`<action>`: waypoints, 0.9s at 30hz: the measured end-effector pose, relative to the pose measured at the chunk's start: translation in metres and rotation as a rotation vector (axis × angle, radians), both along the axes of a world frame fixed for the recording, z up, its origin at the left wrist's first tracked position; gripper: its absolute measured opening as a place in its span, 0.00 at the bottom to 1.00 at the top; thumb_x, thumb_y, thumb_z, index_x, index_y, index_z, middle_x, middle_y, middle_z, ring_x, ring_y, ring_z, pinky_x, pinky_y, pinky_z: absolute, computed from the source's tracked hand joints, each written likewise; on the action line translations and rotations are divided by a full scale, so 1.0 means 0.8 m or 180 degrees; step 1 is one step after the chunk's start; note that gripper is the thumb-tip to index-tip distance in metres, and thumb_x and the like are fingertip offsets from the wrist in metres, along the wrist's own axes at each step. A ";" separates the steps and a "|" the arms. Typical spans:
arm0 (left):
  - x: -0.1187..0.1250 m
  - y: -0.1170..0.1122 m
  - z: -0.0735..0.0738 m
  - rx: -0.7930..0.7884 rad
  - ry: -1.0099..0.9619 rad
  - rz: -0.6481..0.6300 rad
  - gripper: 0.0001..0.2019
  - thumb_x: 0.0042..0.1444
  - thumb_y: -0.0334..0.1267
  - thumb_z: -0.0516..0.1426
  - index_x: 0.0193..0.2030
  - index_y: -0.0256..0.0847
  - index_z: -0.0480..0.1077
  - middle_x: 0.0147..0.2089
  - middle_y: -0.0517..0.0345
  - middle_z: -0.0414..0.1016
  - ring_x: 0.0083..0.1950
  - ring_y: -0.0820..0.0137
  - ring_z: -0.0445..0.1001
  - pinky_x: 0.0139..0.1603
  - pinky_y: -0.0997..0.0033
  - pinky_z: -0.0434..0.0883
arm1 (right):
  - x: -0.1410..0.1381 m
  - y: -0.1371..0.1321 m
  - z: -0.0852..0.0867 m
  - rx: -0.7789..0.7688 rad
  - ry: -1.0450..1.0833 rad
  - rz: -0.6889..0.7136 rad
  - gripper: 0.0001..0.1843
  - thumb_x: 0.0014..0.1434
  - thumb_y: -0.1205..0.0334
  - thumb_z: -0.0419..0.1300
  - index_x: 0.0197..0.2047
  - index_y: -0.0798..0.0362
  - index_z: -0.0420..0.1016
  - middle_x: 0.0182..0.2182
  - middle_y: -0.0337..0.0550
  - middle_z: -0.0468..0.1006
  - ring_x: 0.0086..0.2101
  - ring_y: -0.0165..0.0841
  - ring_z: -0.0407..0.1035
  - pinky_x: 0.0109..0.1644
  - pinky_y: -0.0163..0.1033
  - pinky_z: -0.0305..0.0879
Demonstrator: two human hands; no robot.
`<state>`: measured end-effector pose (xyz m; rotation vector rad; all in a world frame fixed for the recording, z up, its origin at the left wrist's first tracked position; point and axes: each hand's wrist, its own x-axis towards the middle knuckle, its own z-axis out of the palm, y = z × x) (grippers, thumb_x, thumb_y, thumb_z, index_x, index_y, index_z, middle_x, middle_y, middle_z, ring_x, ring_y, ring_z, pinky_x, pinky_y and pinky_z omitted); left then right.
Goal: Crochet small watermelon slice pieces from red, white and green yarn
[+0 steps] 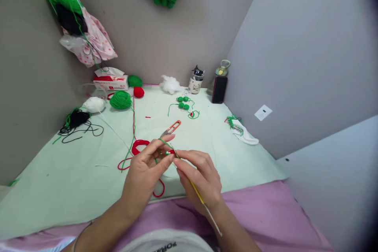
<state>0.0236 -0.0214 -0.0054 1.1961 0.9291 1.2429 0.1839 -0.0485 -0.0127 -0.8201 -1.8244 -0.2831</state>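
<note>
Between my fingertips is a small red, white and green crochet piece, partly hidden. My left hand pinches it, with green yarn running over the raised index finger. My right hand grips a crochet hook with a yellow handle; its far end slants down over my wrist, and the working tip meets the piece. Just beyond my left hand lie orange thread snips. A coil of red yarn rests left of the snips, and a red loop hangs below the left hand.
Green, white and red yarn balls and a tissue box stand at the back left. Black yarn lies at left. Small green crocheted balls, white stuffing, a pen cup, a phone and yarn scraps sit farther right.
</note>
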 end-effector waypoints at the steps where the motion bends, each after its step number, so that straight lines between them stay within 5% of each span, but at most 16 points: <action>1: 0.000 -0.001 0.000 0.0080 0.0072 0.0070 0.17 0.59 0.39 0.68 0.55 0.56 0.82 0.39 0.63 0.77 0.42 0.72 0.75 0.44 0.78 0.73 | 0.000 -0.001 0.000 0.0004 -0.0037 -0.0023 0.19 0.65 0.77 0.60 0.56 0.54 0.76 0.48 0.53 0.84 0.48 0.37 0.78 0.50 0.42 0.80; 8: 0.002 -0.007 -0.005 0.0936 0.0474 0.0691 0.15 0.59 0.33 0.67 0.52 0.54 0.83 0.45 0.62 0.80 0.45 0.72 0.78 0.46 0.76 0.74 | -0.006 -0.013 -0.001 -0.0382 0.0332 0.0179 0.19 0.66 0.76 0.55 0.57 0.51 0.75 0.50 0.55 0.82 0.49 0.37 0.79 0.49 0.42 0.81; 27: -0.008 -0.001 -0.015 0.2395 0.1116 0.1097 0.23 0.61 0.23 0.63 0.57 0.55 0.80 0.47 0.61 0.83 0.48 0.67 0.81 0.50 0.67 0.78 | -0.005 -0.026 0.007 -0.1075 0.0865 0.0730 0.18 0.66 0.76 0.55 0.54 0.51 0.77 0.52 0.53 0.84 0.51 0.38 0.80 0.52 0.44 0.81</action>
